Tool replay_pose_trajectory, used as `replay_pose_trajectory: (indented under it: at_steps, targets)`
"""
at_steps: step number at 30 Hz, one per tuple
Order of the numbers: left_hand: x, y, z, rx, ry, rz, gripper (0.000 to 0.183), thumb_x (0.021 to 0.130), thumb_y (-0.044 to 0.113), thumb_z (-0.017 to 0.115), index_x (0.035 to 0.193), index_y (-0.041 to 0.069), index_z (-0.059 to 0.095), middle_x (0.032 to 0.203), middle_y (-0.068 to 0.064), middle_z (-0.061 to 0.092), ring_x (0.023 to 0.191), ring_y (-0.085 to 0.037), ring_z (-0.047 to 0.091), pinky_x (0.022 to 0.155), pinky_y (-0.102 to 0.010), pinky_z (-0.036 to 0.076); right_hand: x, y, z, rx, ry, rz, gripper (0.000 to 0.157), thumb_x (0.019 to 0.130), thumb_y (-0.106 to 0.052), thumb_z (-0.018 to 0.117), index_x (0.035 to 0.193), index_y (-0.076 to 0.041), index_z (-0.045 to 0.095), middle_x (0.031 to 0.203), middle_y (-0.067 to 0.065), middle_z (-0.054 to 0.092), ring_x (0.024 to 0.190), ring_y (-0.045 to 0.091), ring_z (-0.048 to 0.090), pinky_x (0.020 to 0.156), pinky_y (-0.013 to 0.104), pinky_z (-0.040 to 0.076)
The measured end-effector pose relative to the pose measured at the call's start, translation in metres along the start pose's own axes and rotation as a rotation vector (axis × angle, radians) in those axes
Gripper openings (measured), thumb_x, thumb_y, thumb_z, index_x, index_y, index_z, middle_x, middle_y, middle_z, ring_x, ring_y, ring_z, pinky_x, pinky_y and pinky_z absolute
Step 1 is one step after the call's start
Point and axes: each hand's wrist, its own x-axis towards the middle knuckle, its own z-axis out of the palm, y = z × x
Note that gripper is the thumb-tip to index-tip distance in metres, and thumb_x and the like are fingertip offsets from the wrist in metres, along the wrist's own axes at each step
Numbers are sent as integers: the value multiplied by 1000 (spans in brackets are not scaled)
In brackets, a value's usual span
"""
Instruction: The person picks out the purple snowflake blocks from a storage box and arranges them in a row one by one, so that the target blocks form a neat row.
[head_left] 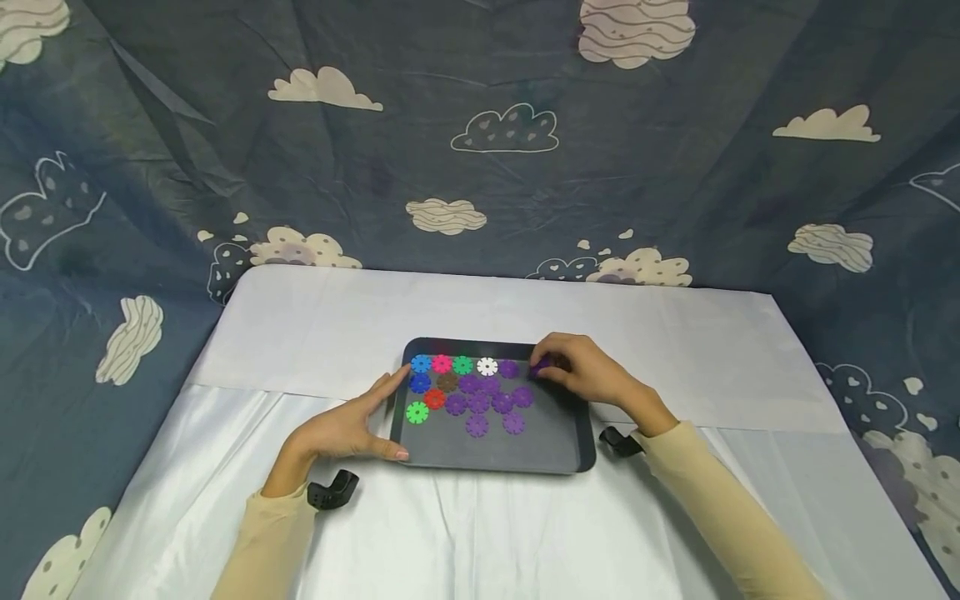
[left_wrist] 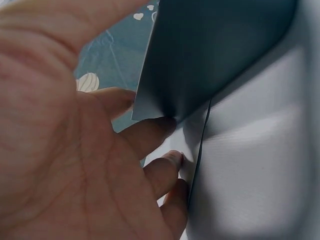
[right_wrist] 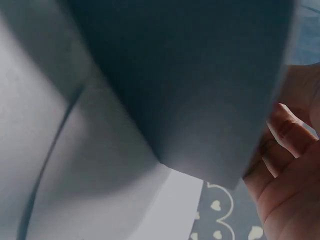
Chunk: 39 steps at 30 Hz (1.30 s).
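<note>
A dark grey rectangular tray (head_left: 555, 442) lies on the white cloth, with notched plastic discs spread over its left and middle parts. Purple discs (head_left: 478, 402) make up the largest group. At the left are blue (head_left: 421, 382), brown (head_left: 447, 382), red (head_left: 434, 399) and light green (head_left: 417, 412) discs; a white disc (head_left: 487, 367) is in the top row. My left hand (head_left: 341, 429) rests along the tray's left side, fingers and thumb spread. Over the far right part of the tray, my right hand (head_left: 581, 367) pinches a purple disc (head_left: 540, 365), partly hidden by the fingers.
A white cloth (head_left: 450, 533) covers the table under the tray. Behind and at both sides hangs a dark blue curtain (head_left: 510, 200) with cloud prints. Black wrist devices (head_left: 333, 490) sit by both sleeves. The tray's raised wall (left_wrist: 220, 45) fills much of both wrist views.
</note>
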Motion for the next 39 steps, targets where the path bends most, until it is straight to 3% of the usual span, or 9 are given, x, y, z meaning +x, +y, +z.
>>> replay_pose_trajectory:
  at_steps: [5, 13, 26, 33, 39]
  targets:
    - [1, 0, 1, 3, -13, 4, 125, 75, 34, 90, 163, 26, 1, 167, -21, -9, 153, -44, -8, 118, -69, 8, -9, 3, -9, 45, 57, 13, 17, 89, -5, 75, 105, -11, 71, 100, 0, 69, 77, 10, 57, 64, 25, 47]
    - [-1, 1, 0, 15, -8, 26, 123, 76, 31, 89, 163, 23, 2, 167, -20, -6, 152, -47, -3, 117, -70, 12, -26, 11, -20, 88, 150, 90, 16, 90, -7, 74, 105, -13, 72, 102, -1, 72, 85, 15, 66, 67, 29, 52]
    - [-1, -1, 1, 2, -7, 47, 122, 76, 36, 89, 163, 23, 4, 168, -20, -4, 152, -47, 0, 117, -70, 13, -55, 35, -31, 75, 275, 202, 15, 93, -9, 72, 108, -13, 72, 97, 1, 74, 79, 9, 63, 65, 22, 52]
    - [-1, -1, 1, 9, 0, 33, 122, 75, 36, 89, 163, 25, 5, 168, -20, -5, 152, -48, 0, 116, -71, 13, -74, 55, -34, 79, 277, 325, 15, 95, -15, 71, 109, -11, 73, 101, 7, 75, 81, 10, 62, 69, 19, 51]
    - [-1, 0, 1, 25, 2, 24, 122, 76, 37, 89, 163, 26, 4, 168, -20, -5, 152, -48, 1, 116, -71, 14, -88, 67, -34, 40, 243, 386, 16, 97, -9, 66, 111, -8, 72, 107, 11, 74, 84, 15, 64, 70, 22, 50]
